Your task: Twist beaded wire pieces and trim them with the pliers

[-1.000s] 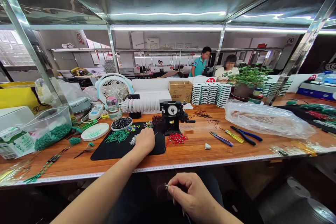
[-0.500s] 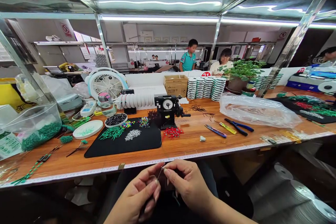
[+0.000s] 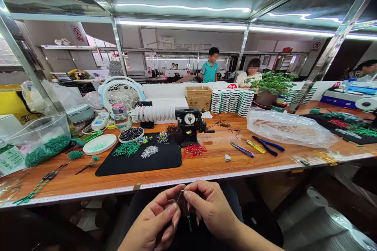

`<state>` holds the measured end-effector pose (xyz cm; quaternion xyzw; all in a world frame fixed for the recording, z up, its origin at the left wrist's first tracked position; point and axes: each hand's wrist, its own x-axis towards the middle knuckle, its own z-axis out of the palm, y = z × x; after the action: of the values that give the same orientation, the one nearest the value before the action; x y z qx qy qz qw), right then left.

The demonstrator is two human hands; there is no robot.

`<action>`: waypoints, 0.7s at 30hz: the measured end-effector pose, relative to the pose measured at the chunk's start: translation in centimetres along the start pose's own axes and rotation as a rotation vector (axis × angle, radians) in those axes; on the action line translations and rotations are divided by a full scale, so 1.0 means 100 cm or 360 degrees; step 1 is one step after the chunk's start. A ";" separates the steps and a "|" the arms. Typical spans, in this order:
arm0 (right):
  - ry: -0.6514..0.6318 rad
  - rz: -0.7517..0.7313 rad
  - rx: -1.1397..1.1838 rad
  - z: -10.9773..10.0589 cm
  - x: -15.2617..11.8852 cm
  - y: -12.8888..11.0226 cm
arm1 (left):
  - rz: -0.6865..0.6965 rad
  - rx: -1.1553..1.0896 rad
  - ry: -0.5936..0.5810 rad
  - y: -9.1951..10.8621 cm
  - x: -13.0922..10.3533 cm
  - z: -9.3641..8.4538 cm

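In front of the table's edge, over my lap, my left hand (image 3: pixel 161 216) and my right hand (image 3: pixel 207 206) meet at the fingertips. A thin pale line (image 3: pixel 179 196) runs between them. My left thumb and fingers pinch its lower part. The right thumb and forefinger close on its upper end, where a tiny shiny bit shows, too small to name. Below the hands dangles a small green piece (image 3: pixel 189 222); what it hangs from is hard to see. The inner fingers of both hands are partly hidden.
A black mat (image 3: pixel 138 164) bears piles of green, white and coloured small parts. Behind it stand a black hand-cranked winder (image 3: pixel 188 125) and a fan (image 3: pixel 122 94). Blue-handled pliers (image 3: pixel 269 145), a yellow tool (image 3: pixel 255 146) and a plastic bag (image 3: pixel 290 127) lie right. Co-workers sit beyond.
The hands keep nearly the same pose, the line still pinched between them. The green piece beneath them shows more clearly and has swung slightly left. The camera view has shifted a little.
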<state>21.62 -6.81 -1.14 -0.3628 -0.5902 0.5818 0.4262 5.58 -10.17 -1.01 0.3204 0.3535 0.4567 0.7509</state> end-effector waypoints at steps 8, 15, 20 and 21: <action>0.0041 -0.0265 -0.0423 -0.001 -0.004 0.000 | 0.0020 0.0053 0.0116 -0.001 0.001 0.002; -0.0140 -0.0451 -0.0946 0.002 -0.008 0.004 | -0.0027 0.0144 0.0258 -0.009 0.006 0.000; -0.0172 -0.0062 -0.0588 0.002 -0.004 0.007 | 0.0082 0.0374 0.0411 -0.013 0.006 -0.003; -0.0193 0.0027 -0.0487 0.001 -0.003 0.007 | 0.0142 0.0497 0.0434 -0.013 0.006 -0.003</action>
<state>21.58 -7.14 -1.83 -0.3927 -0.6934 0.5095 0.3246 6.16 -10.05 -2.37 0.3833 0.5038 0.4684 0.6164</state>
